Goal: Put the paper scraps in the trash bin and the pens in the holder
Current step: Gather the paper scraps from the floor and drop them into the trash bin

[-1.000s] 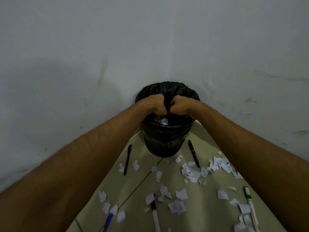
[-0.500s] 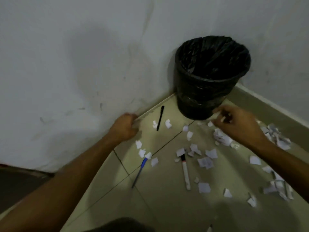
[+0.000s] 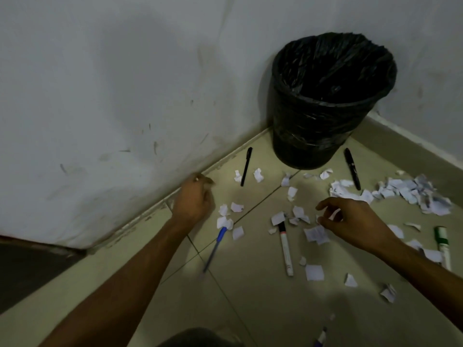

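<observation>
While the scraps are gathered, several are best swept together and pinched at once, so that fewer trips are needed. By the wall (image 3: 125, 101) the left hand (image 3: 194, 201) is held low, its fingers loosely curled, with nothing seen in it. Paper scraps (image 3: 226, 222) lie just right of it, beside a blue pen (image 3: 215, 249). The trash bin (image 3: 313, 136) stands further back. The right hand (image 3: 350, 221) is curled above more scraps; whether one is pinched cannot be told.

We note: black trash bin (image 3: 313, 136); white paper scraps (image 3: 314, 272); black pen (image 3: 246, 166); black marker (image 3: 352, 169); blue pen (image 3: 215, 246); white marker (image 3: 285, 249), red band; green-capped marker (image 3: 442, 244).
</observation>
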`<action>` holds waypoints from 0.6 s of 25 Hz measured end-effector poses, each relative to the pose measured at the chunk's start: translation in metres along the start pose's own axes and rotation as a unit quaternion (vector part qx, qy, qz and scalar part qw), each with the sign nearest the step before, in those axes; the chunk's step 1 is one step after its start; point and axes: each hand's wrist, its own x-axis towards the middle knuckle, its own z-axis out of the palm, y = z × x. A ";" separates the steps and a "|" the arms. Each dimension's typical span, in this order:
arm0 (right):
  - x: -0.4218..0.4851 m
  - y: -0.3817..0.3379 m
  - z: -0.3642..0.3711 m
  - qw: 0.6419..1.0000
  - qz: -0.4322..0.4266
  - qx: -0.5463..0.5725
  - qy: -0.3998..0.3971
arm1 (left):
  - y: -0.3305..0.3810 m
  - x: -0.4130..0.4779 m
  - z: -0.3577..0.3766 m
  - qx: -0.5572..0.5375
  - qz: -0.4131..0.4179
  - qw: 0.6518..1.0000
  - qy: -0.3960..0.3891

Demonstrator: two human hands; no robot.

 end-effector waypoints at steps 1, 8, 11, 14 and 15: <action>0.002 0.000 -0.001 1.000 0.001 0.001 0.001 | -0.006 0.004 -0.002 0.048 -0.022 0.999 0.002; 0.003 -0.005 0.001 0.999 0.011 0.015 -0.028 | -0.004 0.003 0.013 0.069 -0.008 0.990 -0.119; 0.000 -0.007 0.002 0.999 0.017 0.015 -0.031 | 0.013 -0.015 0.008 -0.081 0.022 0.989 -0.122; -0.002 -0.008 0.002 0.999 0.022 0.011 -0.029 | 0.008 -0.024 0.000 -0.046 -0.025 0.998 -0.022; -0.003 -0.008 0.002 0.999 0.025 0.009 -0.031 | 0.002 -0.023 -0.002 0.002 -0.048 0.999 -0.009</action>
